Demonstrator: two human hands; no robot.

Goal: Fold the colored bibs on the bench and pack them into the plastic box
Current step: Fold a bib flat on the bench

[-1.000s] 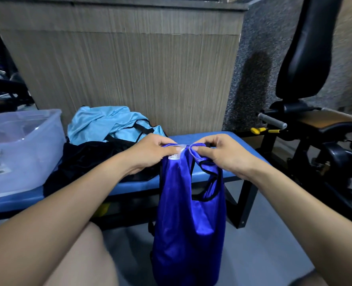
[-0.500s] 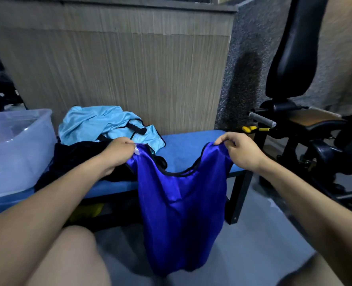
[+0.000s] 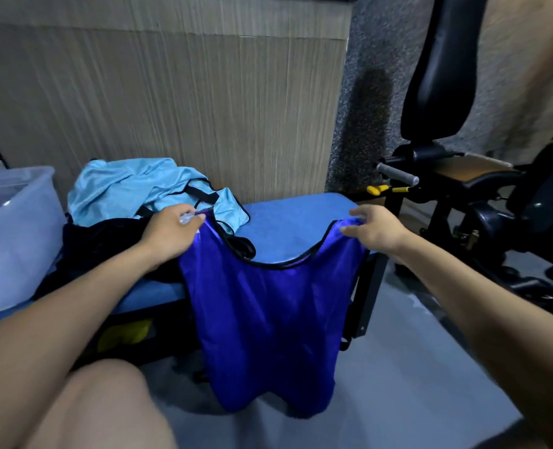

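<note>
A royal blue bib [image 3: 268,319] with black trim hangs spread out in front of the blue bench [image 3: 288,222], its lower part dangling toward the floor. My left hand [image 3: 171,233] pinches its left shoulder strap, and my right hand [image 3: 374,230] pinches the right strap. A light blue bib [image 3: 132,189] lies crumpled on the bench behind my left hand, on top of a black bib [image 3: 103,247]. The translucent plastic box [image 3: 12,234] stands at the bench's left end.
A wood-panelled wall [image 3: 171,92] rises right behind the bench. A black gym machine [image 3: 463,189] with a padded seat stands to the right. Something yellow [image 3: 122,335] lies under the bench. My left knee [image 3: 100,406] is at the bottom left above the grey floor.
My hands have moved apart from a joined grip, spreading the blue bib flat by its shoulder straps. The view has shifted slightly.
</note>
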